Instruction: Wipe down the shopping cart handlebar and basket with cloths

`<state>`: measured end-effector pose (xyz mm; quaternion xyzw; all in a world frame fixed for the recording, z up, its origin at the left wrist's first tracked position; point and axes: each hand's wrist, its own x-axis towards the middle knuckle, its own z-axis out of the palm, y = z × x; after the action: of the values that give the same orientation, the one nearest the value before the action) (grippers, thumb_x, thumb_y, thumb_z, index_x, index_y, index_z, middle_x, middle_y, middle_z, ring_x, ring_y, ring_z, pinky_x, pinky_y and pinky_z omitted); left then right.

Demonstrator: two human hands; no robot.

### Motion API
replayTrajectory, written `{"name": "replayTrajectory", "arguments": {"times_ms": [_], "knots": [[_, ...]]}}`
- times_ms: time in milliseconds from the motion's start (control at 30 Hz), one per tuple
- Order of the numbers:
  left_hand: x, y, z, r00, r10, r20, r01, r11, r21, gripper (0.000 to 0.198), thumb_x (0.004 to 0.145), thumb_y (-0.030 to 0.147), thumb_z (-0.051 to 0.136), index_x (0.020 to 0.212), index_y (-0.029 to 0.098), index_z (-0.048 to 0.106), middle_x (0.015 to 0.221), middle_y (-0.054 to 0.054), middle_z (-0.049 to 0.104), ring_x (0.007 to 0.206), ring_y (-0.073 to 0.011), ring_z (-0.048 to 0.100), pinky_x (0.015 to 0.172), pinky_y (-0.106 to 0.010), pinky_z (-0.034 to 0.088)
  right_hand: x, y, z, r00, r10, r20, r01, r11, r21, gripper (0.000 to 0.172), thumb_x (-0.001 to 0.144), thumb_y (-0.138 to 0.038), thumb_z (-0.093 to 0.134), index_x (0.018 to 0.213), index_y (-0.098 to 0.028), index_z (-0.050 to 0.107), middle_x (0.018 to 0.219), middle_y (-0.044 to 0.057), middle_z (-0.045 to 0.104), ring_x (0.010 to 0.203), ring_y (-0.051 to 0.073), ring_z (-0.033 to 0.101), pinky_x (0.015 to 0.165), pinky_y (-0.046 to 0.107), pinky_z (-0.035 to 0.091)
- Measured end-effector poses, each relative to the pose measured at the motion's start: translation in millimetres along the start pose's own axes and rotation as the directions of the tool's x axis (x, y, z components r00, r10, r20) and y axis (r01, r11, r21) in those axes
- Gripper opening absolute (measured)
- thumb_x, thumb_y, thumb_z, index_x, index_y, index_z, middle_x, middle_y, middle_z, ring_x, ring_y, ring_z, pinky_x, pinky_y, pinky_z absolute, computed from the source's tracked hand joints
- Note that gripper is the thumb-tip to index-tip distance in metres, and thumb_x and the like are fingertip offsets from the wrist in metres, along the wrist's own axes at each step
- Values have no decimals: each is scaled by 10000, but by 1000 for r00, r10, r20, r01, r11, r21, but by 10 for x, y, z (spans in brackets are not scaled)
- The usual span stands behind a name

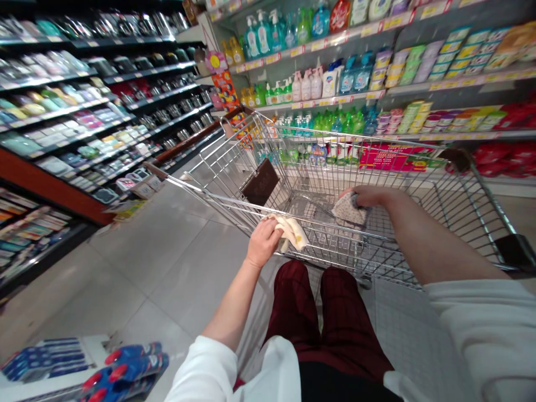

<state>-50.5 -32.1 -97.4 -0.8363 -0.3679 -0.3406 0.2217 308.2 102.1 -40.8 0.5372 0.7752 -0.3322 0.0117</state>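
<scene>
A wire shopping cart (419, 223) stands side-on in front of me. On its near top rail rests my left hand (264, 240), fingers closed round a pale yellow cloth (293, 230) that hangs over the rail. My right hand (362, 196) reaches over the rail into the basket and grips a light cloth with small dark spots (350, 209). That spotted cloth is bunched near the inside of the basket's near wall; part of the right hand's fingers is hidden by it. A brown panel (260, 183) is fixed inside the cart's left end.
Behind the cart, shelves (326, 47) carry pump bottles (307, 84) and stacked tubs. Kitchenware shelves (125, 72) line the left side. At lower left, blue bottles with red caps (125, 368) lie on a white stand (94, 349). Grey tiles (176, 268) cover the floor.
</scene>
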Motion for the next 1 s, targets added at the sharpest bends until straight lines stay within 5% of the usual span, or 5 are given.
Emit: {"name": "replayTrajectory", "arguments": {"times_ms": [333, 567, 767, 833, 1000], "knots": [[-46, -84, -90, 776, -578, -254, 614, 784, 93, 142, 867, 300, 532, 913, 184, 600, 983, -129, 639, 948, -247, 570, 851, -377, 455, 2, -8, -20, 1000, 7, 25, -8, 1000, 23, 582, 604, -26, 530, 1155, -144, 674, 1106, 49, 732, 1003, 202, 636, 829, 211, 475], [-60, 224, 94, 887, -443, -127, 454, 887, 77, 135, 839, 280, 542, 892, 190, 627, 1055, -125, 614, 1014, -263, 547, 886, -387, 433, -10, 18, -19, 1000, -6, 0, 6, 999, 31, 521, 595, -64, 547, 1061, -234, 706, 1074, 1, 741, 1036, 222, 655, 881, 255, 508], [-184, -569, -173, 346, -862, -369, 931, 364, 23, 129, 822, 291, 523, 849, 197, 607, 881, -76, 553, 880, -230, 563, 814, -344, 448, 14, 41, -12, 1000, 12, -1, -12, 1000, 17, 496, 623, -45, 537, 1046, -233, 713, 1078, -2, 738, 1029, 211, 659, 855, 247, 514], [-155, -660, -187, 268, -885, -380, 955, 296, -16, 168, 845, 340, 520, 812, 192, 591, 827, -56, 532, 832, -215, 557, 808, -341, 453, 48, 66, -5, 1000, 13, -4, -13, 1000, 13, 497, 623, -36, 536, 1040, -237, 719, 1073, 0, 739, 1033, 210, 659, 846, 244, 515], [-53, -210, 120, 500, -819, -280, 835, 542, -94, 271, 909, 391, 488, 988, 166, 617, 895, -90, 597, 889, -227, 574, 820, -354, 460, 87, 106, 15, 1000, 5, -1, -5, 1000, 30, 487, 620, -51, 562, 1040, -239, 722, 1030, -6, 746, 1004, 207, 670, 833, 246, 525]]}}
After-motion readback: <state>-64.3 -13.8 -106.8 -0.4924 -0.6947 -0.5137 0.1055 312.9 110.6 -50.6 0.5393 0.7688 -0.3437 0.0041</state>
